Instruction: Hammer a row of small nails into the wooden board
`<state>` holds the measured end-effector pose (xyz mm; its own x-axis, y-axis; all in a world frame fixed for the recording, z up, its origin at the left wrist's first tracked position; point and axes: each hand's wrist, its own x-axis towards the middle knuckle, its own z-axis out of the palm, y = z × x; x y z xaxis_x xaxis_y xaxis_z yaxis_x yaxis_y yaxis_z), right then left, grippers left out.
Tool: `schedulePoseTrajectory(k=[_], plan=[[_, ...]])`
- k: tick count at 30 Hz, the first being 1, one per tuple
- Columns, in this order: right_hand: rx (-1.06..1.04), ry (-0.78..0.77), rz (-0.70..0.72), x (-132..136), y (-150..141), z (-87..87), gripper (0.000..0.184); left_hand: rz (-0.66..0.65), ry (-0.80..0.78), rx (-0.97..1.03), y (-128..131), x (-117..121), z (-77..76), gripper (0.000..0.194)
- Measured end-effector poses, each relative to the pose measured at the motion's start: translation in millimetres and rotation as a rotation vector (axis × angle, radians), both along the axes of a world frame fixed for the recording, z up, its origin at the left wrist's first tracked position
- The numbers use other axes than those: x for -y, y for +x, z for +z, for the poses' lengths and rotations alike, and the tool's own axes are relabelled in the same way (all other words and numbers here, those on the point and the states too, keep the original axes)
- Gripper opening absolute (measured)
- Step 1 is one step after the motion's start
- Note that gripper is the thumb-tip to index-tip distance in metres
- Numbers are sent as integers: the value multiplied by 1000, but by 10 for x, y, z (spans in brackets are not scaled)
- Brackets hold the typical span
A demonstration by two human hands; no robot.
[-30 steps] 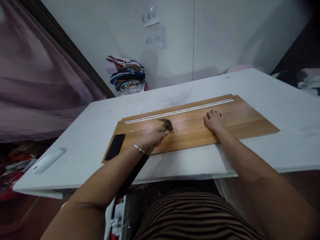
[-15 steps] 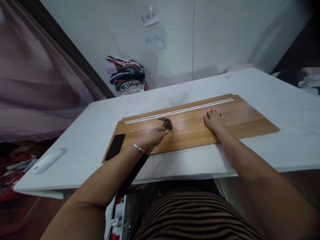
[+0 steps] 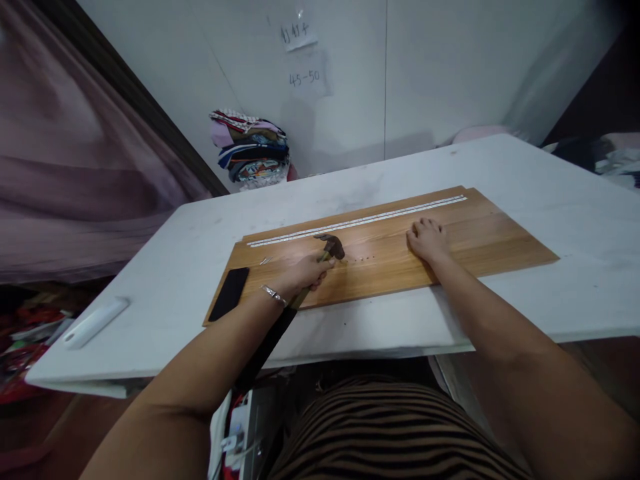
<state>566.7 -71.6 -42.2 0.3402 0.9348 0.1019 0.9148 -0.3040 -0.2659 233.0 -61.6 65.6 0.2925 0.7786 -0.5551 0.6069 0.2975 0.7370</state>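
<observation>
My left hand (image 3: 306, 272) is wrapped round the handle of a claw hammer (image 3: 334, 247), close below its head. The hammer's head is over the middle of a wooden board (image 3: 390, 267), and its dark grip hangs past the board's front edge. Right of the head, a short row of small nail heads or dots (image 3: 364, 258) shows in the wood. Several loose nails (image 3: 266, 261) lie on the board to the left. My right hand (image 3: 427, 239) rests on the board with its fingers laid out and bent a little, holding nothing.
Along the board's far side runs a white ruler-like strip (image 3: 360, 221). A black rectangular object (image 3: 229, 294) lies at its left end. The white table (image 3: 165, 280) carries a white handle-like object (image 3: 95, 324) at left. Folded cloths (image 3: 253, 150) are stacked against the wall.
The view has shifted very slightly. Both hands and the hammer keep practically the same places on the board.
</observation>
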Motion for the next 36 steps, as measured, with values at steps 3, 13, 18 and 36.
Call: schedulePoseTrajectory(k=[3,13,18,36], plan=[[0,5,-2,-2,-5,4,44,-12,-2,13,-14,-1,-42,20],[-9,21,1,7,-7,5,44,-14,13,-15,-1,4,-61,21],[-3,34,3,4,-4,-8,43,-9,7,-22,-1,4,-19,16],[7,25,7,-10,22,-31,42,-14,15,-22,-5,8,-36,12]])
